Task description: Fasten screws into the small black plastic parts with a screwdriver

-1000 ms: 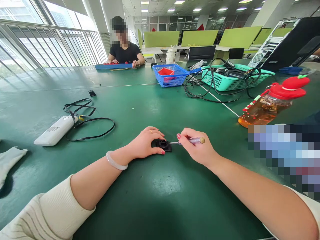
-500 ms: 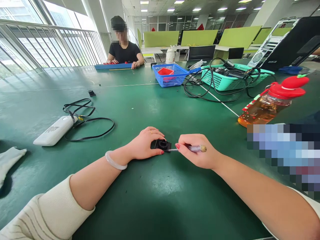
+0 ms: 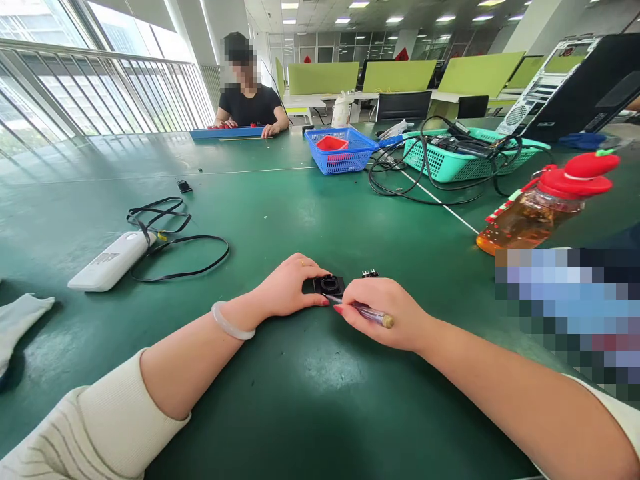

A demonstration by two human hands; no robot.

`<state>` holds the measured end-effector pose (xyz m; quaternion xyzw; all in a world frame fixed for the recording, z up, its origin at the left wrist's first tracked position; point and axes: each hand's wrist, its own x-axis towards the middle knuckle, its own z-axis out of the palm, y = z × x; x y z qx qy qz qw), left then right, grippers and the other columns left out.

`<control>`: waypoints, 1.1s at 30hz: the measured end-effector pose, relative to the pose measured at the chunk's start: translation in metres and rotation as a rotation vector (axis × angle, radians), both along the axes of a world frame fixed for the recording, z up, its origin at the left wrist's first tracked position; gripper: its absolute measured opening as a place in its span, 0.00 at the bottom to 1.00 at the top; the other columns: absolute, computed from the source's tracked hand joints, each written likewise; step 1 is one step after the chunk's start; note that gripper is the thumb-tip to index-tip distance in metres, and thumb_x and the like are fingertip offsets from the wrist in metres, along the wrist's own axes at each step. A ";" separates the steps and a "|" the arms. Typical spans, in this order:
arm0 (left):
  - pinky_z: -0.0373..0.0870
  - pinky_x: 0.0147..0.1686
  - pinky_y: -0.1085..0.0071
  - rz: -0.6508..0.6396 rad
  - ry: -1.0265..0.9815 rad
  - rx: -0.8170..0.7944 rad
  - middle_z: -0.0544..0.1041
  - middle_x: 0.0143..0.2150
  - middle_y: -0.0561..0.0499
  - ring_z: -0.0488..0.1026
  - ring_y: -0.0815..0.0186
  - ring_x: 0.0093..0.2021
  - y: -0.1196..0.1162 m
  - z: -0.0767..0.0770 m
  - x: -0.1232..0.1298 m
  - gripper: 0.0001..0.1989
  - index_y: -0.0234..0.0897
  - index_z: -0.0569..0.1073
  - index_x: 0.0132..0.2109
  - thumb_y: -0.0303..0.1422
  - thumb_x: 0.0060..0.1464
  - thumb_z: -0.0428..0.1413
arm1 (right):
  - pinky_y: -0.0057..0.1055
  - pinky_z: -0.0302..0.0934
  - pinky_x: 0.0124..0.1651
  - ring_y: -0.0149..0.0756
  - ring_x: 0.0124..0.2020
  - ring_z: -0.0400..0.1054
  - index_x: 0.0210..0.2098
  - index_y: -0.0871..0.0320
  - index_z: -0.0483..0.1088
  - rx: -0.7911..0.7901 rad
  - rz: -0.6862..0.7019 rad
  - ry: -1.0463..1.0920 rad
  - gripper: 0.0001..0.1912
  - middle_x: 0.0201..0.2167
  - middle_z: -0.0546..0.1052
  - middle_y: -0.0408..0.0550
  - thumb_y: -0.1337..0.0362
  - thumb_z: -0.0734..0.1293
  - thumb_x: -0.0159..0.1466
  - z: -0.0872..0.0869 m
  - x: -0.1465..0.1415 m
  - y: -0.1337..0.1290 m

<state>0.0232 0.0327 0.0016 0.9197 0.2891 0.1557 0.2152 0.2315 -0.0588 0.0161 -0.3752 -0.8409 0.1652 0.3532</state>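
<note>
A small black plastic part (image 3: 330, 285) with a raised oval ring lies flat on the green table. My left hand (image 3: 287, 285) grips its left end between thumb and fingers. My right hand (image 3: 383, 310) is closed around a screwdriver (image 3: 373, 316) with a clear, purplish handle, held at a low slant. Its thin metal shaft reaches the near edge of the black part, close to my left thumb; whether the tip touches is too small to tell. Just beyond my right knuckles sits a little black piece with silvery pins (image 3: 370, 273), partly hidden by that hand.
To the left lie a white power bank (image 3: 113, 261) with a looped black cable and a small black piece (image 3: 184, 187). Farther off stand a blue basket (image 3: 343, 163) and a teal basket (image 3: 440, 170) with cables. A red-lidded bottle (image 3: 535, 213) is at right. Another person (image 3: 250, 103) sits opposite.
My right hand has moved left and slightly down, and the screwdriver now slants more, its shaft at the part's near edge. The pinned black piece has come into sight behind that hand.
</note>
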 end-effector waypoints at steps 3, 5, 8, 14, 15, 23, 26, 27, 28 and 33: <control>0.67 0.55 0.56 0.010 -0.004 -0.007 0.78 0.48 0.47 0.70 0.54 0.51 0.000 0.000 0.000 0.22 0.44 0.77 0.51 0.47 0.51 0.62 | 0.26 0.52 0.27 0.28 0.21 0.56 0.24 0.55 0.63 -0.066 -0.047 0.041 0.13 0.20 0.67 0.39 0.62 0.62 0.65 0.000 -0.001 0.001; 0.67 0.54 0.56 0.009 -0.004 -0.004 0.78 0.47 0.47 0.70 0.54 0.51 0.000 0.000 0.000 0.22 0.44 0.77 0.51 0.47 0.51 0.62 | 0.26 0.51 0.25 0.27 0.20 0.55 0.23 0.55 0.63 -0.152 -0.118 0.119 0.15 0.18 0.65 0.39 0.59 0.63 0.65 0.003 0.001 0.001; 0.67 0.54 0.56 -0.005 -0.003 0.010 0.78 0.47 0.47 0.70 0.54 0.50 0.000 0.000 0.000 0.22 0.44 0.77 0.52 0.46 0.51 0.62 | 0.27 0.49 0.23 0.27 0.18 0.53 0.21 0.55 0.62 -0.205 -0.243 0.263 0.20 0.16 0.63 0.39 0.53 0.62 0.66 0.007 0.005 0.000; 0.66 0.54 0.56 -0.012 0.000 0.017 0.78 0.47 0.47 0.70 0.55 0.50 0.001 -0.001 0.000 0.22 0.44 0.77 0.52 0.46 0.52 0.61 | 0.28 0.48 0.23 0.28 0.19 0.53 0.21 0.55 0.62 -0.046 -0.290 0.217 0.18 0.16 0.62 0.40 0.56 0.62 0.66 0.009 0.006 -0.001; 0.66 0.54 0.56 -0.008 0.003 0.016 0.78 0.47 0.47 0.69 0.55 0.51 0.000 -0.001 0.000 0.22 0.44 0.77 0.52 0.46 0.52 0.62 | 0.28 0.48 0.24 0.28 0.19 0.52 0.21 0.55 0.62 -0.058 -0.276 0.195 0.18 0.16 0.62 0.39 0.57 0.62 0.66 0.008 0.005 -0.001; 0.68 0.54 0.58 0.000 -0.004 0.031 0.77 0.49 0.45 0.71 0.55 0.51 -0.002 0.001 0.000 0.24 0.42 0.74 0.55 0.45 0.54 0.60 | 0.26 0.50 0.25 0.27 0.20 0.53 0.22 0.56 0.63 -0.273 -0.246 0.228 0.16 0.18 0.62 0.37 0.58 0.64 0.64 0.002 0.006 0.010; 0.70 0.51 0.60 0.018 -0.050 0.009 0.77 0.50 0.45 0.73 0.56 0.50 -0.005 0.002 -0.001 0.26 0.42 0.71 0.58 0.44 0.54 0.60 | 0.26 0.51 0.25 0.27 0.21 0.55 0.23 0.56 0.66 -0.332 -0.230 0.245 0.15 0.19 0.65 0.38 0.56 0.67 0.63 0.004 0.009 0.012; 0.71 0.51 0.61 0.017 -0.073 0.011 0.77 0.49 0.46 0.73 0.57 0.49 -0.006 0.003 -0.001 0.26 0.42 0.71 0.59 0.43 0.55 0.60 | 0.26 0.52 0.25 0.27 0.21 0.56 0.24 0.56 0.68 -0.334 -0.214 0.247 0.14 0.19 0.67 0.39 0.56 0.68 0.62 0.005 0.010 0.012; 0.71 0.51 0.61 0.015 -0.100 0.021 0.77 0.49 0.46 0.73 0.58 0.49 -0.006 0.004 -0.002 0.25 0.42 0.70 0.58 0.42 0.55 0.59 | 0.26 0.52 0.26 0.28 0.22 0.58 0.25 0.56 0.70 -0.325 -0.196 0.252 0.13 0.20 0.68 0.39 0.56 0.69 0.61 0.006 0.011 0.012; 0.68 0.56 0.62 0.038 -0.226 0.113 0.75 0.52 0.47 0.71 0.60 0.53 -0.008 0.006 -0.003 0.20 0.42 0.69 0.59 0.37 0.60 0.55 | 0.27 0.56 0.25 0.30 0.22 0.62 0.28 0.56 0.73 -0.221 -0.212 0.452 0.14 0.21 0.70 0.42 0.52 0.69 0.61 0.007 0.017 0.008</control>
